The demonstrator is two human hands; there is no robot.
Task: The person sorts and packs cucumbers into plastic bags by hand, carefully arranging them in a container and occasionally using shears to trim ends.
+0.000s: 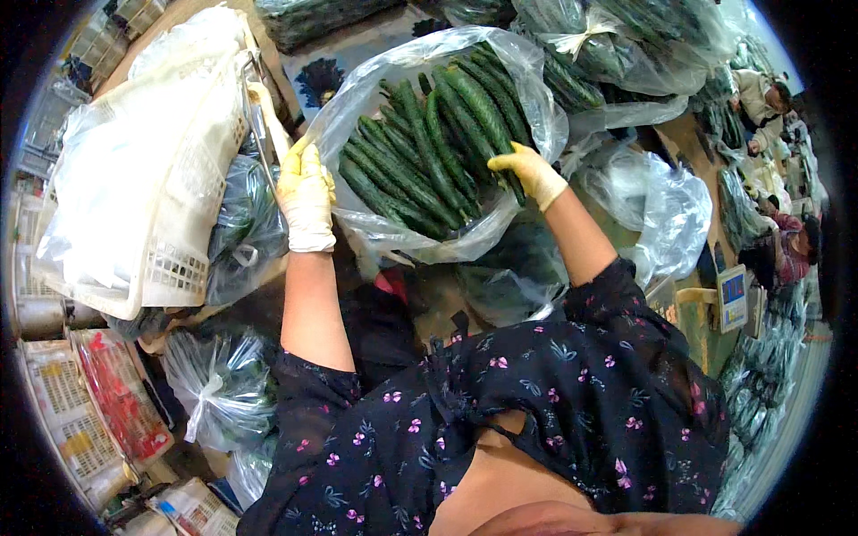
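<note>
A clear plastic bag point(357, 76) stands wide open in front of me, filled with long dark-green cucumbers point(429, 134) lying side by side. My left hand point(307, 192), in a pale yellow-and-white glove, is closed at the bag's left rim, its fingers curled on the plastic. On the right side of the bag, my right hand point(529, 174) wears a similar glove. Its thumb lies across the lower end of a cucumber, and its fingers wrap down behind that end, partly hidden.
Left of the bag stands a white plastic crate point(179, 188) heaped with clear sheeting. A tied bag point(210, 393) sits low on the left. More bagged cucumbers point(617, 54) lie behind on the right. A small blue-screened device point(732, 297) and other people point(760, 98) are farther right.
</note>
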